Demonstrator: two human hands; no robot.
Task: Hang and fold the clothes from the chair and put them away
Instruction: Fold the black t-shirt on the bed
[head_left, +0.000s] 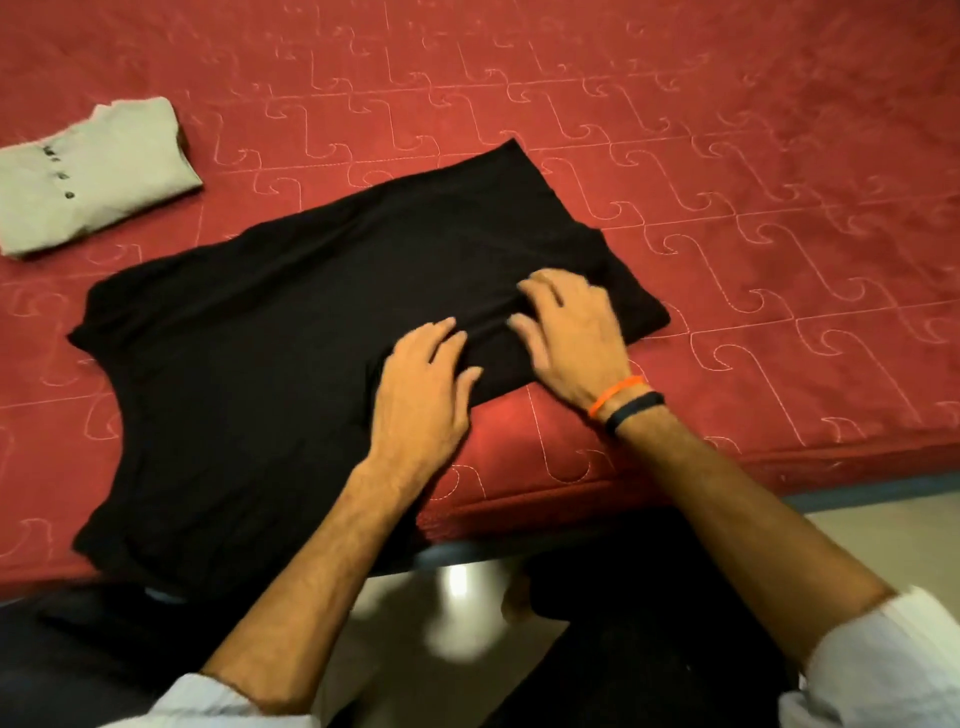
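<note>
A black garment (270, 332) lies spread flat on the red quilted bed (727, 156), its lower end hanging over the bed's near edge. My left hand (423, 389) rests flat on the garment's near right part with fingers straight. Just to its right, my right hand (571, 332), with an orange and a black band at the wrist, presses on the cloth near its right end, fingers spread. A small ridge of fabric runs between the two hands.
A folded grey shirt with dark buttons (88, 176) lies on the bed at the far left. The bed's near edge (571, 499) runs across below the hands, with pale floor (857, 540) beneath it.
</note>
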